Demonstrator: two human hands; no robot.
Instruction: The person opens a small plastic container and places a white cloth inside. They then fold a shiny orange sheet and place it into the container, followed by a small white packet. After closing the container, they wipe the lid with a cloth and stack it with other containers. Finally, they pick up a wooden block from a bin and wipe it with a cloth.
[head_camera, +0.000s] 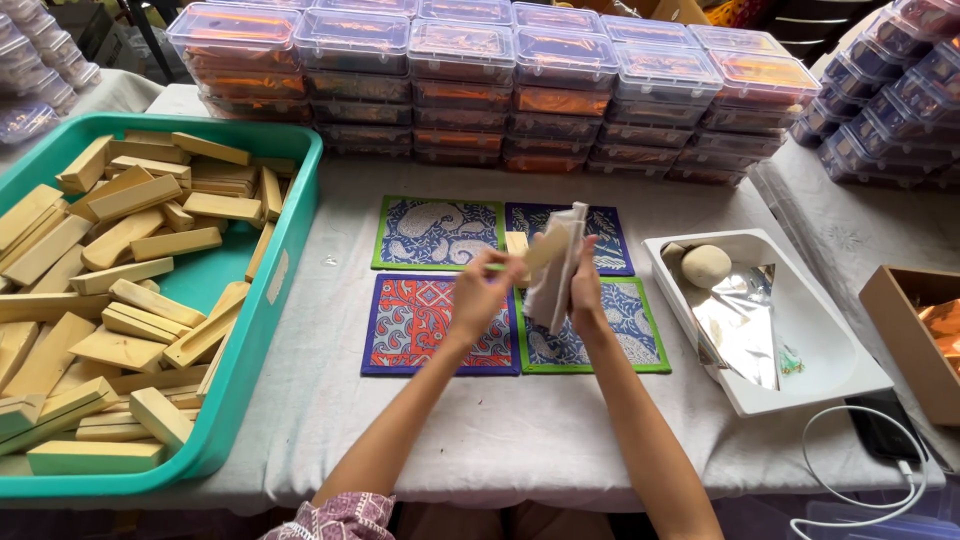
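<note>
Above the middle of the cloth-covered surface (500, 430), both hands work on one wooden block (537, 250) and a pale cloth (557, 272). The left hand (478, 295) pinches the block's lower end in its grip, fingers closed on it; the block's long axis slants from lower left up to upper right, its upper end disappearing into the cloth. The right hand (585, 290) is clenched on the cloth, which hangs roughly upright, its long side running from a top edge near the far mats down to the wrist. Both things are held clear of the surface, over four patterned square mats (440, 232) laid in a two-by-two block. To the left, a teal tub (262, 330) full of similar wooden blocks stands just beside the mats; to the right, a white tray (800, 330) holds a round pale lump (706, 264) and a silvery sheet (740, 325). Stacked clear lidded boxes (480, 80) line the far edge. Bare cloth lies open between the mats and the near edge.
</note>
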